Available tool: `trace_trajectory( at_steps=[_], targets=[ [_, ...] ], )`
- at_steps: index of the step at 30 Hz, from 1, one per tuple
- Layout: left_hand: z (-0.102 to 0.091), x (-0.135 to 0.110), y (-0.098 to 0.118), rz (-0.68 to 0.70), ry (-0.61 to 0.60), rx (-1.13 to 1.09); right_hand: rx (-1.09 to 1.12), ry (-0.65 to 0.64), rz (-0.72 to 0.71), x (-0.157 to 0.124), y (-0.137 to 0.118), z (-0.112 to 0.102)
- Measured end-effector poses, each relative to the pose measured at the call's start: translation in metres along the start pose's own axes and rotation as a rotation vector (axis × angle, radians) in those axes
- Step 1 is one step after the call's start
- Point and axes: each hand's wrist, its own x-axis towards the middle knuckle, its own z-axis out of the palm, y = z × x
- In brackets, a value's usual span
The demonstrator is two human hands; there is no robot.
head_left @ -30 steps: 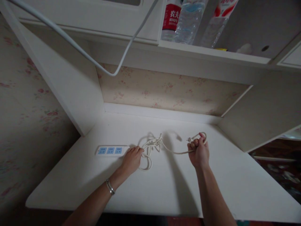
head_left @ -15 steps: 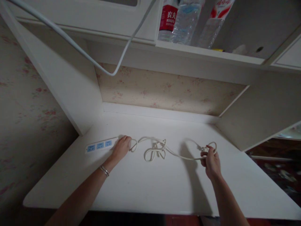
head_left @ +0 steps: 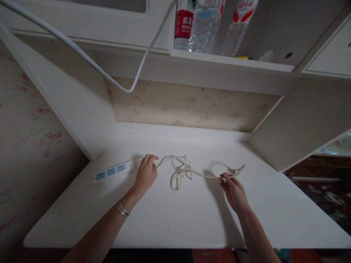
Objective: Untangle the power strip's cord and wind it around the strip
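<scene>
The power strip [head_left: 111, 171] lies flat on the white surface [head_left: 178, 223], its blue sockets facing up. Just right of the strip, the left hand [head_left: 146, 174] is curled around the cord [head_left: 168, 159] close to where it leaves the strip's end, with the fingers folded over it and a bracelet [head_left: 123, 209] on the wrist. Farther right of the strip, the cord bunches into a tangle [head_left: 181, 172] of several crossed loops resting on the surface. Well to the right of the strip, the right hand [head_left: 233, 188] pinches the cord between narrowed fingertips, just short of the plug [head_left: 238, 169], which lies on the surface beyond the fingers.

Judging by how the cord lies, its two ends are drawn apart. The stretches from the strip to the tangle and from the tangle to the plug run fairly free. The tangle itself is not undone, and its loops sit knotted between the two hands, so roughly the middle part of the cord is left to be freed.

Above and behind the strip, a grey cable [head_left: 82, 51] hangs across the cabinet front. Water bottles [head_left: 204, 23] stand on the shelf [head_left: 233, 62].
</scene>
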Motion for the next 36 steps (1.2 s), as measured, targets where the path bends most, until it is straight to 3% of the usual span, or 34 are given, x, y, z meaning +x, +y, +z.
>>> trace_trajectory(
  at_steps=[4,8,12,16,20,23,26,31,36],
  targets=[
    [0.015,0.002,0.053,0.084,-0.139,-0.12,-0.039,-0.04,0.036,-0.007,0.016,0.018],
    [0.042,0.021,0.067,-0.033,-0.229,-0.085,-0.152,-0.063,-0.022,-0.014,0.018,0.022],
    [0.066,0.045,0.066,-0.116,-0.322,0.092,-0.306,-0.122,-0.075,-0.026,0.012,0.02],
    [0.078,0.053,0.059,-0.107,-0.43,0.135,-0.332,-0.176,-0.074,-0.038,0.005,0.023],
    [0.079,0.048,0.044,-0.092,-0.44,0.08,-0.031,-0.101,-0.028,-0.039,-0.013,0.018],
    [0.076,0.042,0.03,-0.113,-0.435,0.029,0.313,-0.021,0.038,-0.031,-0.034,0.0],
    [0.07,0.037,0.019,-0.157,-0.423,-0.038,0.468,-0.037,0.082,-0.02,-0.05,-0.022],
    [0.061,0.029,0.016,-0.212,-0.387,-0.202,0.243,0.075,0.054,-0.015,-0.042,-0.03],
    [0.06,0.024,0.017,-0.262,-0.319,-0.359,0.036,-0.029,-0.014,-0.029,-0.024,-0.006]
  ],
)
